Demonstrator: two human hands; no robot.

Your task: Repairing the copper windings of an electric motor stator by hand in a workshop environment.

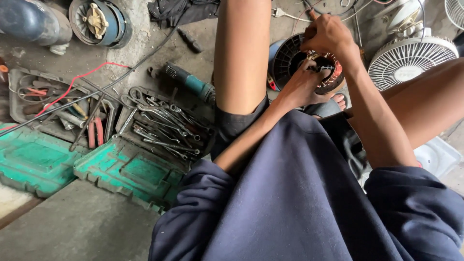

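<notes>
A round motor stator [333,77] with copper windings rests between my knees, against a black ribbed motor housing [286,57]. My left hand [302,87] grips the stator from below, fingers curled into its windings. Above it, my right hand [327,33] is closed over the stator's top edge and seems to pinch something small, though I cannot make out what. I sit low, in a dark blue shirt and dark shorts, with both bare legs raised either side.
An open green tool case [121,174] on the left holds several wrenches [164,123] and pliers [94,130]. A teal angle grinder [191,82], a red wire [72,84], a motor [99,21] and white fan grilles [411,58] lie on the dirty floor.
</notes>
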